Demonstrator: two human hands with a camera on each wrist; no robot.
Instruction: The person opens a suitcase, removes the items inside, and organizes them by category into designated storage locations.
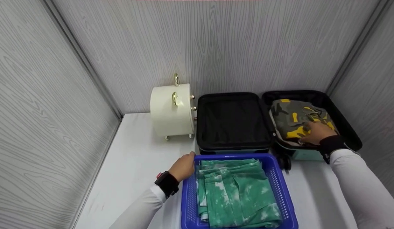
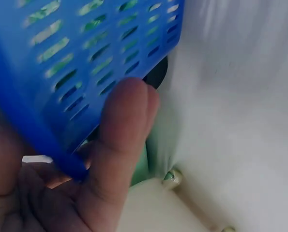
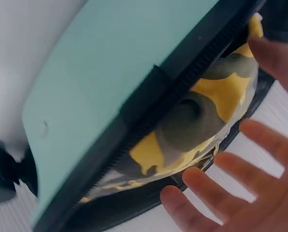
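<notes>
Over at about 2 o'clock on the table, your right hand (image 1: 314, 133) is sitting flat on the folded camo garment (image 1: 295, 121) in the right half of the open teal suitcase (image 1: 308, 155). The fingers are spread and straight, pressing rather than grabbing; the right wrist view shows them splayed just above the fabric. Your left hand (image 1: 183, 167) is gripping the far-left corner of the blue basket (image 1: 281, 187) at 6 o'clock, thumb curled over the rim, with a folded green tie-dye cloth (image 1: 235, 194) inside.

Risk-wise, I'd say the camo bundle is riding a bit high near the shell's front edge, so if you're lifting off quickly, the fold could be springing open or slumping over the lip toward the wheels. Also, the basket could be skidding if you're leaning on that one corner.

Orientation: the camo piece's long axis is running roughly from 6 toward 12, slightly tilted toward 1, following the shell. The suitcase's left half (image 1: 233, 121) is lying bare beside a cream round case (image 1: 171, 109).
</notes>
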